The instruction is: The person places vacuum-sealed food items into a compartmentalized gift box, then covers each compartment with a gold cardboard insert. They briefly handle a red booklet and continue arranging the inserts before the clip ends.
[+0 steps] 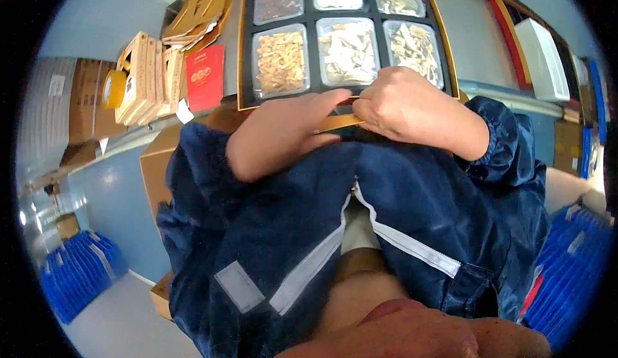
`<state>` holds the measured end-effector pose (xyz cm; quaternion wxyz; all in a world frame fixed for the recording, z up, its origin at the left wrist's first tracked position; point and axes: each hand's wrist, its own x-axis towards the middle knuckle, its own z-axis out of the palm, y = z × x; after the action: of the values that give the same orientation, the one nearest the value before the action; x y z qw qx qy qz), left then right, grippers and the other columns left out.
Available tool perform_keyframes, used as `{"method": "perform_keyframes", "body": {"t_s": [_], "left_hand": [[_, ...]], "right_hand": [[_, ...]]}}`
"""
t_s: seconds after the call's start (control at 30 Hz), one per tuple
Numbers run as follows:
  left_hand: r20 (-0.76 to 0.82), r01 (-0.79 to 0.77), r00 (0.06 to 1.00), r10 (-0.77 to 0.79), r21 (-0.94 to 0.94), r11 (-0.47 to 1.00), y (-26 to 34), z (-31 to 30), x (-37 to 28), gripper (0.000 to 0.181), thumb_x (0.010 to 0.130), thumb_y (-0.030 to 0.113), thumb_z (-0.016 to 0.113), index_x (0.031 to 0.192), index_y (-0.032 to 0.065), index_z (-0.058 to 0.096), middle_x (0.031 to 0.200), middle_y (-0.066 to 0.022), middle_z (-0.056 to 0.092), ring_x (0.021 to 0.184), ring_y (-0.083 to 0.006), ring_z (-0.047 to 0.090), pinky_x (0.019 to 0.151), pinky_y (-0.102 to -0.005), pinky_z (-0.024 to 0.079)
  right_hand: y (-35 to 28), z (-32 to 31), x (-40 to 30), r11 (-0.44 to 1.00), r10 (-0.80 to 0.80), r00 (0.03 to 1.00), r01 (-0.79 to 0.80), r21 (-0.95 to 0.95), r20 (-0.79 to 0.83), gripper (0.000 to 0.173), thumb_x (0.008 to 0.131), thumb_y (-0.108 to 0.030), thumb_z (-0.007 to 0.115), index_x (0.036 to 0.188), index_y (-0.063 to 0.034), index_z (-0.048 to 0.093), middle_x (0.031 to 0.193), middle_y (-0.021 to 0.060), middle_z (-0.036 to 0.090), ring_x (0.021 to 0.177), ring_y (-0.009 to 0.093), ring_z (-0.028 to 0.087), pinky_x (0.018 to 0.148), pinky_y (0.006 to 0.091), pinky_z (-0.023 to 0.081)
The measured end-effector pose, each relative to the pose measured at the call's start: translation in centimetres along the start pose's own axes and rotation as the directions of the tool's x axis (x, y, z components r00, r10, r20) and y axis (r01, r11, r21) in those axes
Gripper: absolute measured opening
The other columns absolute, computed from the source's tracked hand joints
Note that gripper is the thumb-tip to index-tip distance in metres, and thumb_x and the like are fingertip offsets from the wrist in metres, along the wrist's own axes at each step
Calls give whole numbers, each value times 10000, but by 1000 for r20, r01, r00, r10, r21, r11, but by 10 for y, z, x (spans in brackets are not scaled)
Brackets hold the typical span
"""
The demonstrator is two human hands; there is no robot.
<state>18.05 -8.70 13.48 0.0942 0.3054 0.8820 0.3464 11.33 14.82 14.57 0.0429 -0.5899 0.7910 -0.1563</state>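
Observation:
A gold-edged box (451, 63) with a black insert lies before me. Its compartments hold several clear plastic tubs of dried food. Yellowish pieces fill the front left tub (282, 61), pale slices the front middle tub (348, 51), and dried mushroom-like slices the front right tub (414, 51). At the box's front edge, my right hand (403, 104) is closed on one end of a gold-coloured strip (338, 123). My left hand (280, 128), blurred, has its thumb and fingers apart around the strip's other end. Whether it grips the strip is unclear.
On the left of the metal table (478, 29) are a red booklet (205, 75), wooden crates (145, 78) with a yellow tape roll (114, 90), and folded cardboard (200, 12). A white container (541, 61) stands right. Blue stacks (79, 273) are on the floor.

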Motion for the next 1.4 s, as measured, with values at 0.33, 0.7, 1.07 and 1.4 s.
{"method": "perform_keyframes", "body": {"t_s": [0.33,0.7,1.07,1.4], "left_hand": [[-293,-51,915,-278,-767,640,3,6,1,238,1043,255,522,1137,38,544,855,1,582,759,-53,560,670,-220,478],[-284,-277,955,-91,-957,83,-31,15,-7,374,1008,246,589,1255,-27,521,1015,-133,671,846,-183,693,773,-289,563],[-222,-220,900,-374,-974,49,-46,16,-25,310,1000,299,595,974,-5,652,768,-96,676,683,-162,651,667,-293,533],[-118,-89,955,-273,-989,118,-33,18,-22,215,936,162,672,1057,-5,611,816,-84,660,733,-157,627,690,-295,500]], "right_hand": [[8,-23,2,910,407,762,-294,292,-503,338,861,-200,760,1116,-9,649,973,87,673,806,187,627,739,319,492],[-14,-32,33,907,414,883,-382,176,-220,341,847,-136,749,1139,-26,608,987,108,630,874,212,622,787,326,484],[-36,-7,91,965,9,984,-56,-256,-181,648,708,-41,760,1324,-35,560,1193,180,641,1059,366,635,899,429,523],[-32,-14,59,992,49,985,-67,-106,-164,553,771,-96,740,1289,-29,562,1055,182,671,931,359,669,804,407,550]]}}
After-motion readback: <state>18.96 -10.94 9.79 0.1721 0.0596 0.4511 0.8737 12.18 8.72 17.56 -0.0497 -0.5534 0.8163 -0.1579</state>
